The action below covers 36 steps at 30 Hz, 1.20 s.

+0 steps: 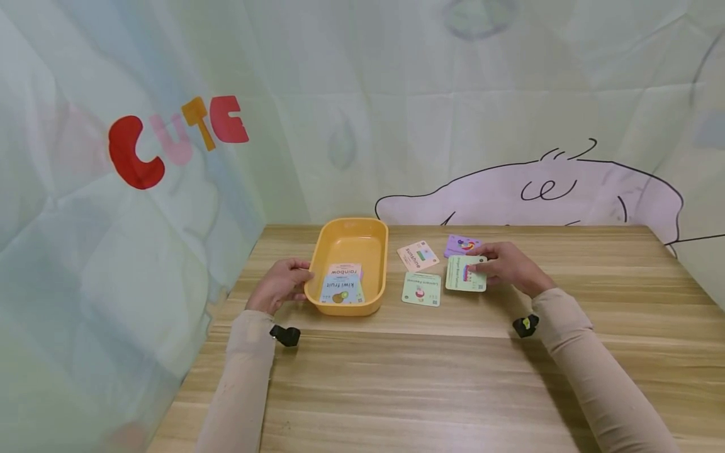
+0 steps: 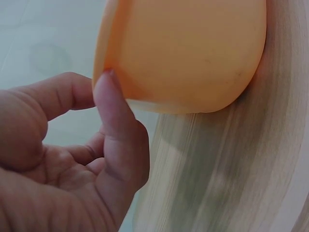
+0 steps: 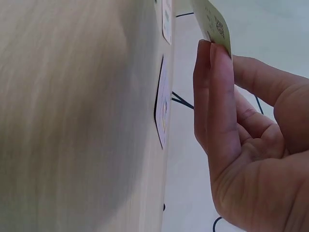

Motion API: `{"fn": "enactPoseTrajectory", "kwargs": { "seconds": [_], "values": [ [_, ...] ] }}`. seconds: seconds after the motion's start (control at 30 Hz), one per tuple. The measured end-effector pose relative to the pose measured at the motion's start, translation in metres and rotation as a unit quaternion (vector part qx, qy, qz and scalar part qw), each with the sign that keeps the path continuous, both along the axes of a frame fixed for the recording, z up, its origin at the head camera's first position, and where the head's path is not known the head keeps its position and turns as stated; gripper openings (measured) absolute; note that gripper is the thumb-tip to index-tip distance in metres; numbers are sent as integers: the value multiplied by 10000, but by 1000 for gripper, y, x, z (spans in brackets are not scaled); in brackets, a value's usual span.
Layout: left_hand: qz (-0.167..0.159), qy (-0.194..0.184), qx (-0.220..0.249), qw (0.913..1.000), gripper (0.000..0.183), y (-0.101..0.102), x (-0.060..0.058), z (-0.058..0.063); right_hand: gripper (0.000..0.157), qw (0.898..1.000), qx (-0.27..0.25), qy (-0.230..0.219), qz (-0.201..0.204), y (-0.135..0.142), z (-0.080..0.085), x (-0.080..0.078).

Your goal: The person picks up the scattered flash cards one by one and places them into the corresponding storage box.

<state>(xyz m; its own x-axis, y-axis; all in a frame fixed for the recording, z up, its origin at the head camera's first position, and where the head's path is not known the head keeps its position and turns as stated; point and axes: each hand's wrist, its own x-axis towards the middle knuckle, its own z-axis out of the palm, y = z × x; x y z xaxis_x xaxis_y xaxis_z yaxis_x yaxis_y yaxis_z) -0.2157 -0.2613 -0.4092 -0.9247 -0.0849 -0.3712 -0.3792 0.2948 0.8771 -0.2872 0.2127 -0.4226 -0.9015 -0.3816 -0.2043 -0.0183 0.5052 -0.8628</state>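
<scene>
A yellow plastic tray [image 1: 319,264] stands on the table with several printed cards inside, among them a "kiwi fruit" card [image 1: 347,286] on top and a "rainbow" card [image 1: 345,269]. My left hand [image 1: 281,283] pinches the tray's rim at its near left side, thumb and finger on either face of the wall in the left wrist view. My right hand [image 1: 512,267] pinches a green card [image 1: 457,277] by its edge; in the right wrist view it is raised above the table. Left of it lies a green "Lantern Festival" card [image 1: 416,290]. Behind it is a purple card [image 1: 457,244].
A "sunshine" card [image 1: 418,255] lies right of the tray. The wooden table [image 1: 442,390] runs back to a printed cloth [image 1: 317,157] hanging behind it and along the left side. Each wrist wears a small black device [image 1: 287,336].
</scene>
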Motion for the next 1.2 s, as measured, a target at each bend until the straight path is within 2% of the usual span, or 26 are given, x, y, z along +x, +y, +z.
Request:
{"fn": "enactPoseTrajectory", "kwargs": {
  "seconds": [0.3, 0.77, 1.2],
  "values": [
    [11, -34, -3, 10000, 39, 0, 1, 0, 48, 9999, -38, -1, -138, -6, 8, 0],
    [120, -85, -165, 9998, 38, 1, -1, 0, 37, 9993, -357, 126, -65, -16, 12, -2],
    [83, 23, -118, 9999, 36, 1, -2, -3, 38, 9973, -698, 125, 163, -34, 13, -6]
  ]
}}
